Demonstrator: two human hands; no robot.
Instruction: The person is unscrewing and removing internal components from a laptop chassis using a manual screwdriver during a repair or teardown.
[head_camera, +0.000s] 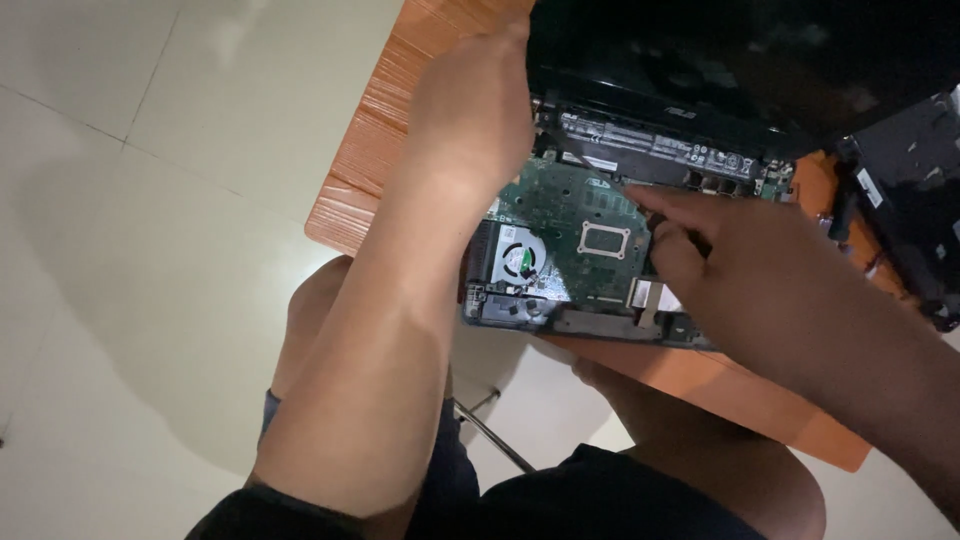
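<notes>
One opened black laptop base (590, 320) lies on an orange wood-grain tabletop (370, 150), w/ one green circuit board (570, 215) exposed, one round cooling fan (518, 262) at its left, one square silver-framed chip socket (604, 240) mid-board, and one long black battery pack (650, 140) along the far edge. One more black casing part (910, 200) sits at right. Left hand (470, 110) reaches fwd, forearm long and straight, palm down on the base's far-left corner; fingers hidden, so grip can't be told. Right hand (740, 260) comes in from the right, fingers bunched together, pinching a thin dark screwdriver (590, 170) whose tip angles to the board's upper left.
</notes>
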